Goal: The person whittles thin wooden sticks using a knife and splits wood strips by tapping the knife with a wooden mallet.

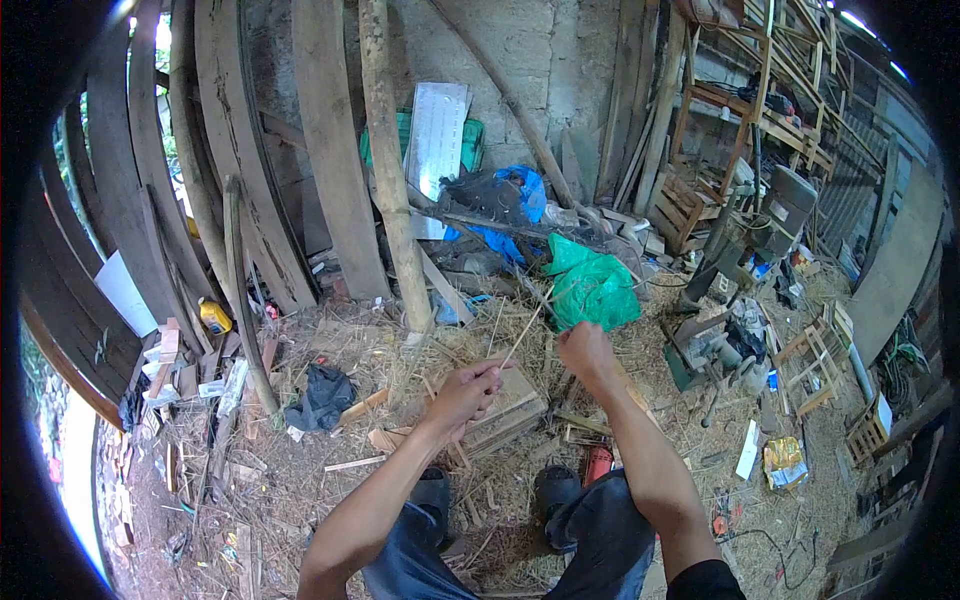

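Note:
My left hand (pixel 468 397) is closed, with thin pale sticks (pixel 522 336) pinched at the fingertips and pointing up and away from me. To its right, my right hand (pixel 587 352) is curled into a fist. A narrow greyish shape (pixel 537 292) runs up and left from near that fist; I cannot tell whether the fist holds it. A wooden block (pixel 507 408) lies on the ground below and between my hands. Just beyond my right hand is a crumpled green plastic bag (pixel 600 290). A red cylinder (pixel 598 464) lies near my right foot.
A wooden post (pixel 392 170) stands ahead, with planks leaning on the left. A black plastic bag (pixel 322 397) and a yellow bottle (pixel 214 315) lie left. Machinery (pixel 715 345), a small wooden frame (pixel 808 362) and a shelf rack (pixel 750 120) are right. Straw and wood scraps cover the floor.

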`<action>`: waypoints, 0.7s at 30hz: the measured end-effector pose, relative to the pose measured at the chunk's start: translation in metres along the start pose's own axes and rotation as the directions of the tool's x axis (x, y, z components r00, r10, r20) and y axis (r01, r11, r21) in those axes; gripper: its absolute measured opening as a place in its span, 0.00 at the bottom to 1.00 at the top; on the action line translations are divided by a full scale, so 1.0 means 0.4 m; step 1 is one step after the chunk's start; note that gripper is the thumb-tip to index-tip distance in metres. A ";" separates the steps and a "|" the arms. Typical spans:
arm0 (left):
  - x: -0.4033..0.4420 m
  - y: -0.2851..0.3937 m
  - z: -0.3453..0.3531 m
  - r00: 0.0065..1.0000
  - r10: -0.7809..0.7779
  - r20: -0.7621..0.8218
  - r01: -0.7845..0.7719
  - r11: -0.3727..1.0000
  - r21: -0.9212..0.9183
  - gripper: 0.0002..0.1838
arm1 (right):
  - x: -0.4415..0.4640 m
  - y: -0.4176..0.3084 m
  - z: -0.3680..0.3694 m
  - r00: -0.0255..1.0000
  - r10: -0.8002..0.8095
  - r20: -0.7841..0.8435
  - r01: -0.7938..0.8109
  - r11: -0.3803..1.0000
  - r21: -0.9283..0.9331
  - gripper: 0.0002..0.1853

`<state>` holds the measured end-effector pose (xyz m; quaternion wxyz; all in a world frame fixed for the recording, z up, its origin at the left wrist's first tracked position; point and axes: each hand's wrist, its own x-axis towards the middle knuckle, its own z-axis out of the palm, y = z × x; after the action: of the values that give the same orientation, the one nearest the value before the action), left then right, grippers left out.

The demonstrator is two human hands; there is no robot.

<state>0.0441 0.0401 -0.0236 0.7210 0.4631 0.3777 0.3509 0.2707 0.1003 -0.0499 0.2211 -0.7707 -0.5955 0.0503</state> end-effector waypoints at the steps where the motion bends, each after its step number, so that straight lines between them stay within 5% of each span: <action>1: 0.000 0.002 -0.006 1.000 0.015 -0.005 -0.015 1.000 0.025 0.17 | -0.025 -0.029 -0.008 1.000 -0.002 0.004 0.002 1.000 0.001 0.11; 3: 0.001 0.001 -0.014 0.999 0.031 -0.012 -0.030 0.998 0.050 0.17 | -0.073 -0.072 -0.028 0.954 -0.275 0.121 0.271 0.961 0.049 0.10; 7: -0.005 0.005 -0.002 0.999 0.042 0.004 -0.042 0.999 -0.017 0.16 | -0.082 -0.094 -0.007 0.872 -0.488 0.029 0.489 0.872 -0.023 0.09; 14: -0.007 0.036 0.014 0.998 0.042 0.039 -0.039 0.996 -0.075 0.16 | -0.005 -0.054 -0.004 0.939 -0.324 -0.117 0.321 0.946 -0.050 0.10; 16: -0.027 0.033 0.015 0.998 0.014 0.060 -0.009 0.996 -0.085 0.16 | 0.027 -0.020 -0.026 0.986 -0.086 -0.143 0.083 0.996 -0.030 0.12; 21: -0.030 0.016 0.010 0.997 -0.005 0.077 0.009 0.999 -0.046 0.16 | 0.020 0.011 -0.029 0.988 -0.010 -0.151 0.000 0.998 -0.067 0.13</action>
<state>0.0410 0.0305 -0.0138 0.7468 0.4580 0.3430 0.3389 0.2810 0.1038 -0.0397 0.2400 -0.7777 -0.5803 -0.0287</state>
